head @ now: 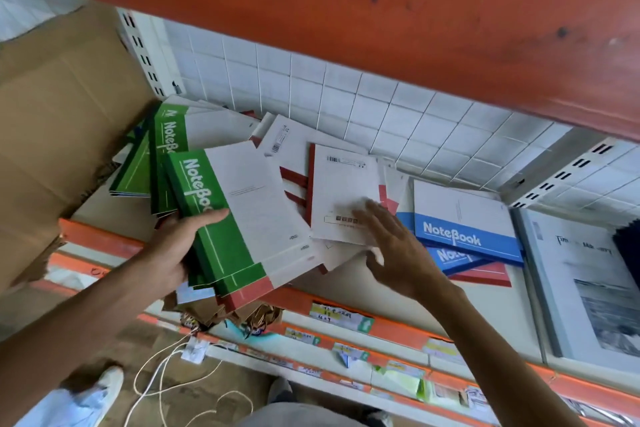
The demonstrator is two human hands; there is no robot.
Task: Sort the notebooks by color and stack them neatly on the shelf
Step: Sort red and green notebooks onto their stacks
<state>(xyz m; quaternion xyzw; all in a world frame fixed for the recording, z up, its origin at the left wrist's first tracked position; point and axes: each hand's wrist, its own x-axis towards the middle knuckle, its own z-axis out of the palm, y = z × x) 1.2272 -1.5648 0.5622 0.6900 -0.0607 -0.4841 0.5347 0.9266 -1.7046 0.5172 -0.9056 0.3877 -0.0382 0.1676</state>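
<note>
My left hand [173,250] holds a pile of green notebooks [221,218]. My thumb lies across the green cover of the top one, and my fingers are curled under the pile. The pile sticks out over the front edge of the shelf [408,295]. At the bottom of the pile I can see a red corner, so maybe one red book is in there too, but I can't be sure.

My right hand [398,246] is loose, with the fingers spread out. It holds nothing. The fingertips are over a notebook lying face down [341,191], white with a red spine. I can't tell if they touch it.

More green notebooks [162,149] lean on the left side of the shelf, next to a big brown cardboard box [62,114]. In the middle is a messy heap of white and red notebooks [291,156], all crooked. On the right sit blue notebooks [464,222], one on top of the other, with a red one [485,276] poking out below. Further right lies a grey booklet [581,281] with a dark picture on it.

The shelf has an orange front edge with little paper price tags [341,317]. A white grid wall [346,94] is behind the books. On the floor are white cords [166,378] and my shoe [107,388].
</note>
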